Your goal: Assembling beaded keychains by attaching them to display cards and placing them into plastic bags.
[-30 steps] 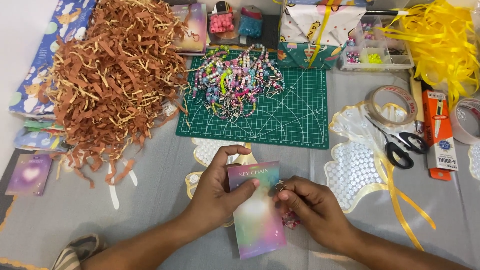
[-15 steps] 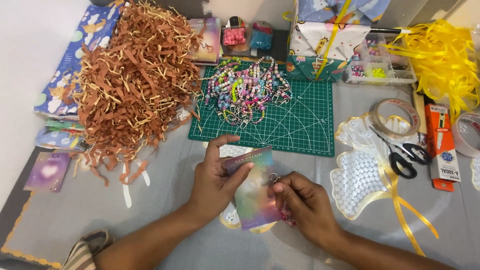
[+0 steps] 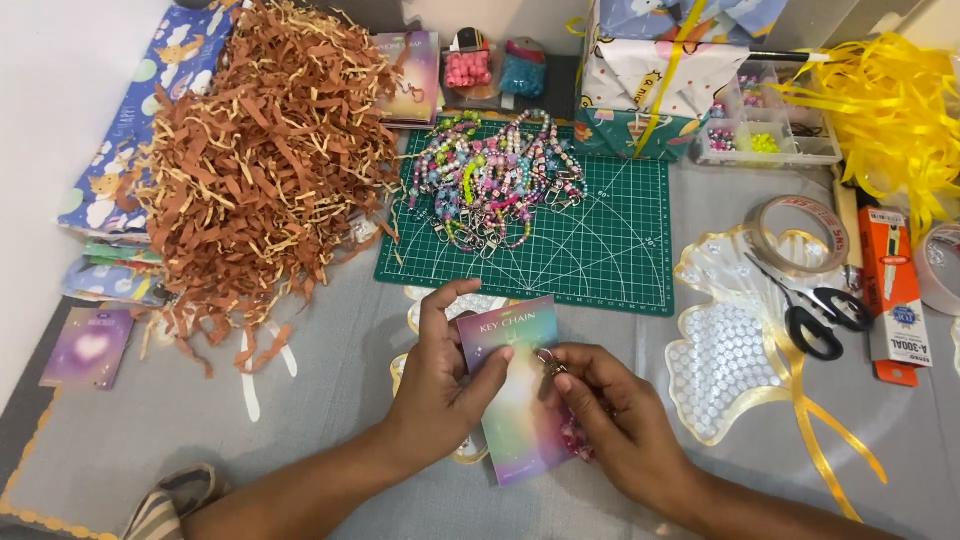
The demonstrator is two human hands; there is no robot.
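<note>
Low in the frame, the left hand (image 3: pixel 440 385) still grips the card (image 3: pixel 515 390), now turned upright, while the right hand (image 3: pixel 610 410) pinches a clasp (image 3: pixel 551 364) at its edge, so fitting continues.

left hand (image 3: pixel 440 385): fingers curled, pinching | right hand (image 3: pixel 610 415): fingers bent, pinching | forearms converging

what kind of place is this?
Likely a home craft table for packing handmade keychains: a green cutting mat piled with beaded chains, a heap of brown paper shred, and scissors beside a tape roll.
</note>
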